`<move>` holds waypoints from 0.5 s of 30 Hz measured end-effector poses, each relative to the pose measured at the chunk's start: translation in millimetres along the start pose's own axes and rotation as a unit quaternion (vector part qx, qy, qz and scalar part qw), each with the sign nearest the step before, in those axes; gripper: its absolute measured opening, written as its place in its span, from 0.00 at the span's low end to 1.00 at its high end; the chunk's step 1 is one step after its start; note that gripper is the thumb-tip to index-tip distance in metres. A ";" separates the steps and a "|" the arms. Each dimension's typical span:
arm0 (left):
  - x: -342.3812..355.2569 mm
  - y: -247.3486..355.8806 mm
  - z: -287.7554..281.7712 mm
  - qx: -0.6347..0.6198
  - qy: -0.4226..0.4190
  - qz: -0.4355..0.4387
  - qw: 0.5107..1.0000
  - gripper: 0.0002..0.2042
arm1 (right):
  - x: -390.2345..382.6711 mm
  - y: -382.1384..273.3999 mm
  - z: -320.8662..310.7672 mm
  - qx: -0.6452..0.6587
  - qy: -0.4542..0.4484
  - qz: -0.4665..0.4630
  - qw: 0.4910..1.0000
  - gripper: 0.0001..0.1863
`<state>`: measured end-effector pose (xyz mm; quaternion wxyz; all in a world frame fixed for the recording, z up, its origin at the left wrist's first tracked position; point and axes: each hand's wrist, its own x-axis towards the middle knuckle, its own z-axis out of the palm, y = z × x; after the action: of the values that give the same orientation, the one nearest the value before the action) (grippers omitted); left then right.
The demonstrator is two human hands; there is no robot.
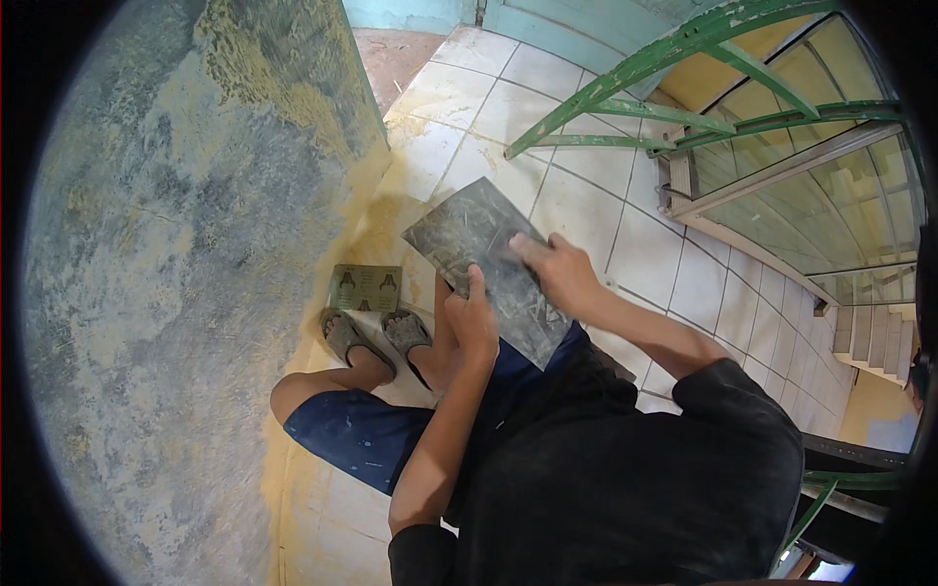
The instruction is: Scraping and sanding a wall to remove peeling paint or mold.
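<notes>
A flat, dark grey rectangular sheet (489, 249) lies tilted above my lap, its surface scuffed with pale streaks. Its left edge is held by my left hand (473, 320), closed with the thumb on top and the other fingers hidden beneath. Over the right part of the sheet is my right hand (562, 276). Motion smears its fingertips, so whether anything is between them is not visible. Past my sandalled feet (371, 337), an olive-coloured printed sheet (366, 288) rests on the tiles, close to the wall.
A patchy grey and yellow wall (176, 273) rises close on my left. White floor tiles (576, 210) stretch ahead and right. A chipped green metal frame (625, 83) stands at the upper right, beside a glass-paned frame (801, 176). Pale steps (870, 337) show at far right.
</notes>
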<state>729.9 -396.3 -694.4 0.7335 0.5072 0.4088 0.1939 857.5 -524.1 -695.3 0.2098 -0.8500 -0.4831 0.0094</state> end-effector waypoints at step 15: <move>-4.0 52.2 -9.3 -0.052 0.076 -0.027 0.995 0.26 | 36.8 -32.6 -93.6 0.597 -0.032 0.243 0.764 0.12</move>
<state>727.0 -372.3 -647.0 0.7306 0.4409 0.4664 0.2331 871.0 -511.7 -591.1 0.6498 -0.6414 -0.1632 0.3738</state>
